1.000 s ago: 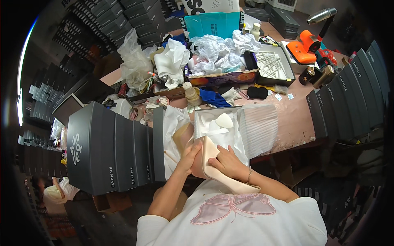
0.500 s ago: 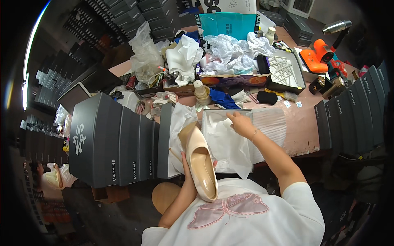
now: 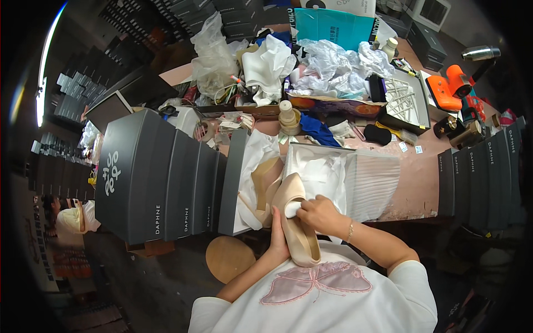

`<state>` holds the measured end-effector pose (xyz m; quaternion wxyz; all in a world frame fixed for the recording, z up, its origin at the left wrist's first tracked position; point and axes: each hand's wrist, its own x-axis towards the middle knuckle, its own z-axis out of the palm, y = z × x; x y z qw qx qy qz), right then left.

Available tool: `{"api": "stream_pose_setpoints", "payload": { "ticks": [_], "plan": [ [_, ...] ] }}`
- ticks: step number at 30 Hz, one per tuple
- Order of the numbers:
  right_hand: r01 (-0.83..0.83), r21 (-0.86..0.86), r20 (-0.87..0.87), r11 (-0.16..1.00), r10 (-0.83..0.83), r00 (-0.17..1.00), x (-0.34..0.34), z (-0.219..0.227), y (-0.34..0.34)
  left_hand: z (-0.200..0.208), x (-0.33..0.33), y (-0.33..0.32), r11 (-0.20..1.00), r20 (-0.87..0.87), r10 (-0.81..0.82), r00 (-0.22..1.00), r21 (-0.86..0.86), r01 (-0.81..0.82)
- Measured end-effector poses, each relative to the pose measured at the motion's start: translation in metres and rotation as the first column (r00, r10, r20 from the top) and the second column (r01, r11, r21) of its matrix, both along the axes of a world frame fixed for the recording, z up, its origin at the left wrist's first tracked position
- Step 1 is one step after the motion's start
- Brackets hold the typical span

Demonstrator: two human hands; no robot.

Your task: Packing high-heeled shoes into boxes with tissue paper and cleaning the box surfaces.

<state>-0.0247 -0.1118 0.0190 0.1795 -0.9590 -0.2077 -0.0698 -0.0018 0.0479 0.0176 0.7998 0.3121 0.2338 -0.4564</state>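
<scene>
My left hand (image 3: 277,236) is wrapped round a beige pump (image 3: 303,241), held toe away from me in front of my chest. At the shoe's opening, my right hand (image 3: 326,216) pinches a white wad of paper (image 3: 292,208), partly inside toward the toe. Just beyond the held shoe, a second tan-beige shoe (image 3: 265,180) lies on white tissue in a dark grey box part (image 3: 232,186). Right of it stands the other box part, lined with white tissue paper (image 3: 313,166); my right hand is just on its near side.
Dark shoeboxes (image 3: 136,177) stand at left, with another row (image 3: 480,172) at right. White pleated sheeting (image 3: 375,183) lies beside the tissue-lined box. Behind are a bottle (image 3: 288,117), a blue cloth (image 3: 317,130), a brush (image 3: 408,137), and a carton of crumpled paper (image 3: 338,105). A stool (image 3: 230,260) stands below.
My right hand has come from the tissue-lined box to the shoe, bringing the white wad to its opening. The held shoe has turned slightly, and the whole view has shifted.
</scene>
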Motion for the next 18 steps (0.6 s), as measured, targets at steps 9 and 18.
{"api": "stream_pose_setpoints", "payload": {
  "ticks": [9,18],
  "plan": [
    [0.311,-0.105,-0.228,0.945,-0.327,0.917,0.122,-0.09,-0.06,-0.005,0.008,0.024,0.992,-0.059,-0.04,0.997,0.113,0.047],
    [0.502,0.594,-0.469,0.628,-0.237,0.851,0.099,-0.037,-0.062,0.002,0.014,0.034,0.996,-0.061,0.014,0.998,0.089,-0.009]
  ]
}}
